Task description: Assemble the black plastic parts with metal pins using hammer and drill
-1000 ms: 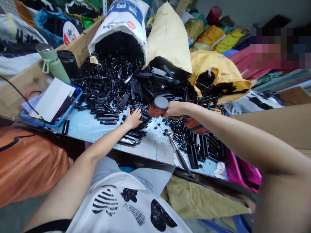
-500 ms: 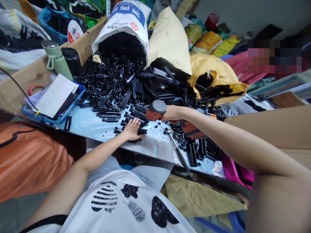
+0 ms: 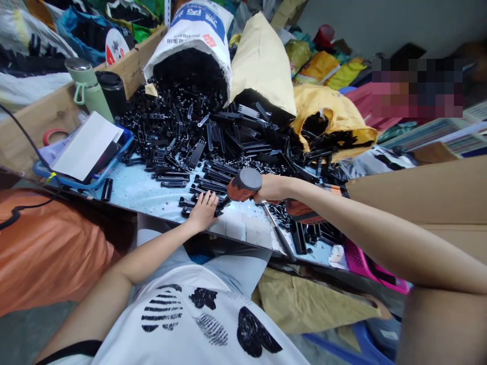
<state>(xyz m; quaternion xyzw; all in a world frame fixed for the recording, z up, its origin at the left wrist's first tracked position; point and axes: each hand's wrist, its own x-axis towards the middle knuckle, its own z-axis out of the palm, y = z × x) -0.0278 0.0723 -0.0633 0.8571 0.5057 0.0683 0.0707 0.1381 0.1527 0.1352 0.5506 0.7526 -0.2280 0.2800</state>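
Observation:
My right hand (image 3: 271,188) is wrapped around the grip of an orange and black cordless drill (image 3: 243,184). The drill's front end points down and left, with its tip close to the fingers of my left hand (image 3: 204,211). That hand lies over a black plastic piece (image 3: 187,211) at the table's front edge, fingers on its far side and thumb toward me, holding it down. Just beyond it, similar black pieces (image 3: 213,177) lie side by side in a row. To the right of the drill, a hammer (image 3: 280,234) rests on the table, its head partly covered.
A large heap of black plastic parts (image 3: 171,132) spills from a white sack (image 3: 190,38), a beige sack (image 3: 262,61) and a yellow sack (image 3: 338,116). On the left stand a green flask (image 3: 91,94) and a blue tray (image 3: 85,187). A pink basket (image 3: 375,268) is at right.
My right hand has lowered the drill, bringing its tip down near my left hand. The left hand has shifted slightly down and left.

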